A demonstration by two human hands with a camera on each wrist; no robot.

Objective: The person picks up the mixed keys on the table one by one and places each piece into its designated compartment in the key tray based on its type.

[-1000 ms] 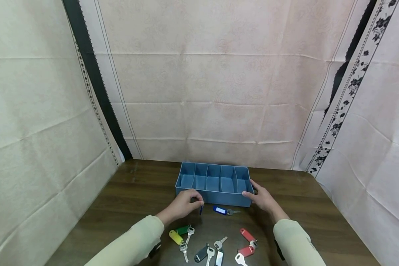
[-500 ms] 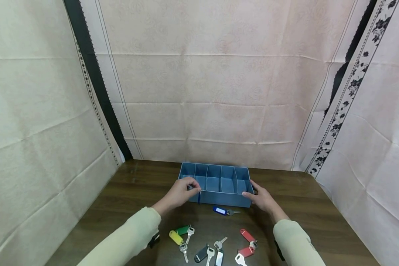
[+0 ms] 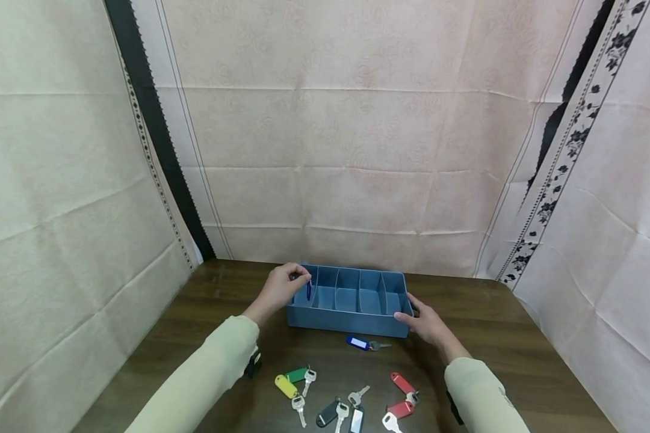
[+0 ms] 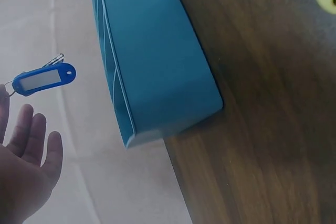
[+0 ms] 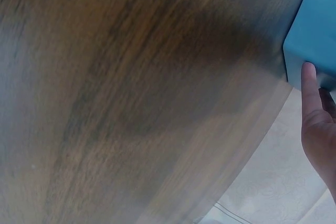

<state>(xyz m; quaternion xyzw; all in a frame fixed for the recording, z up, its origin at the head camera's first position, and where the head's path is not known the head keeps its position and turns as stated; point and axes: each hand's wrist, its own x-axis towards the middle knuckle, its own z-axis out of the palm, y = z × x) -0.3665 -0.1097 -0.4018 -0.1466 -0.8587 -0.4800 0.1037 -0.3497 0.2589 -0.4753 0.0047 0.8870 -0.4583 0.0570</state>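
Note:
My left hand pinches a key ring with a blue key tag hanging from it; the key shows behind the tag. In the head view the tag hangs over the leftmost compartment of a blue divided box. At the box's right end, my right hand holds the corner, thumb at the front and fingers along the side. Another blue-tagged key lies on the table just before the box.
Nearer on the brown wooden table lie a green tag, a yellow tag, black tags and red tags, all with keys. A pale cloth hangs behind and at both sides.
My left hand has carried the blue-tagged key up and leftward, from in front of the box to over its left end. My right hand stays at the box's right corner.

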